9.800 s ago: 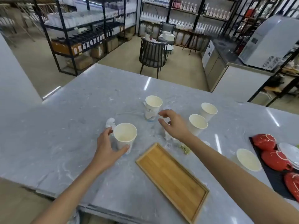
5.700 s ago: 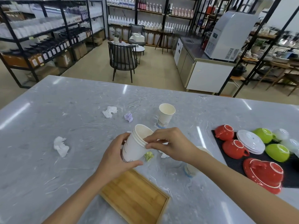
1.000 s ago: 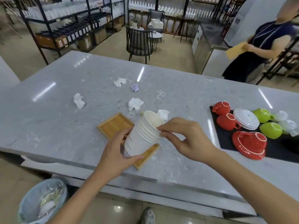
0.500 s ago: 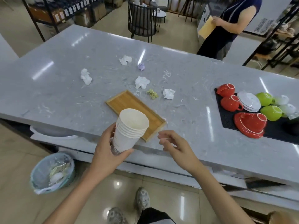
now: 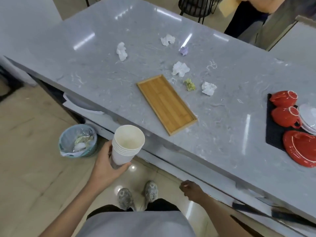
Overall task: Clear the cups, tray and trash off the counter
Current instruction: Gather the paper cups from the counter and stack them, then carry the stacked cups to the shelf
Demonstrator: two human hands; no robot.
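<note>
Left hand [image 5: 109, 165] grips stacked paper cups [image 5: 126, 145], held off the counter [image 5: 95, 79] edge, right of the bin [image 5: 77, 141]. Right hand [image 5: 189, 189] loosely curled, empty, below counter edge.

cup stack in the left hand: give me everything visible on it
The cup stack is white paper cups nested together, about five or six rims showing, a dark print band near the base. The top cup is open and looks empty, with a faint stain inside. The stack tilts slightly, mouth toward the camera, held off the counter edge above the floor. Only the left hand touches it, gripping the lower part.
</note>
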